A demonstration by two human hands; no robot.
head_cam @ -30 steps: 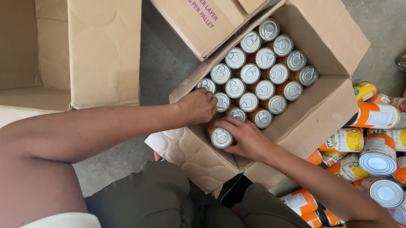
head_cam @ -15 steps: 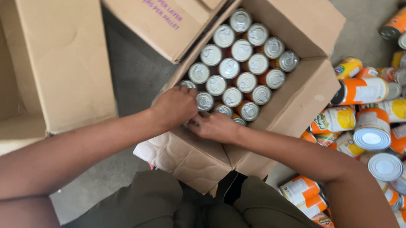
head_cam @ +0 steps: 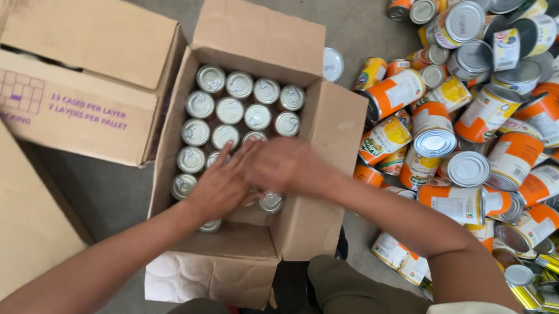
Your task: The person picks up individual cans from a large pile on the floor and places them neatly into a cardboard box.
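1. Hands: I see the left hand [head_cam: 218,186] and right hand [head_cam: 280,165] now meeting, flat, over the near rows of tin cans [head_cam: 242,110] in the open cardboard carton [head_cam: 331,132]; a second ago they were apart.
2. Grip: both spread, pinching nothing; the earlier can appears seated.
3. Loose cans [head_cam: 492,118] lie on the floor, right.

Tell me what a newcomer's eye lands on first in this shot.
First, the open brown cardboard box at centre, packed with rows of upright silver-topped tin cans. Over its near end, the left hand and right hand lie close together on the cans. To the right, a jumbled heap of orange-and-yellow-labelled tin cans sprawls over the grey floor.
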